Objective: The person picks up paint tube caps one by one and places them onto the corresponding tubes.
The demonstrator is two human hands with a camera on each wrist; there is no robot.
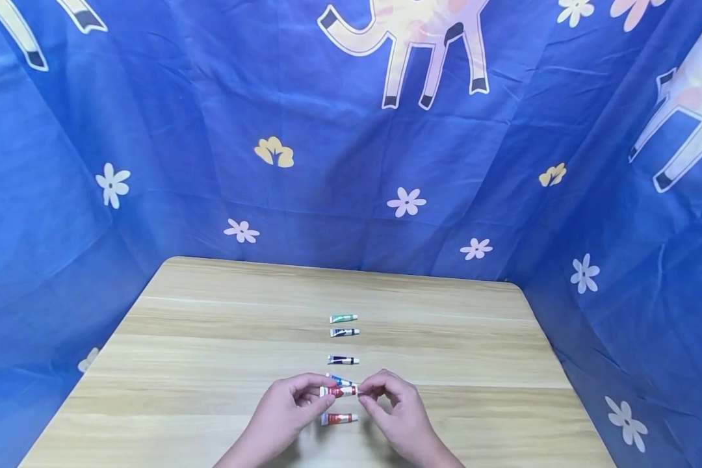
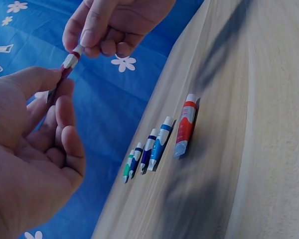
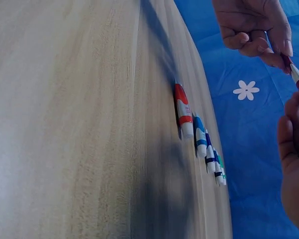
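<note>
A small dark red paint tube (image 1: 345, 391) is held above the table between both hands. My left hand (image 1: 282, 416) pinches its flat tail end between thumb and forefinger. At the other end, my right hand (image 1: 399, 411) pinches the white cap with thumb and fingertips. Below it on the table lies an orange-red paint tube (image 2: 186, 124), its cap toward the right in the head view. A light blue paint tube (image 2: 161, 143) lies just behind, partly hidden by the held tube in the head view.
Farther back in the same column lie a dark purple tube (image 1: 343, 360), a navy tube (image 1: 344, 332) and a green tube (image 1: 343, 318). The wood-grain table (image 1: 474, 338) is bordered by a blue patterned cloth (image 1: 327, 214) at its back and sides.
</note>
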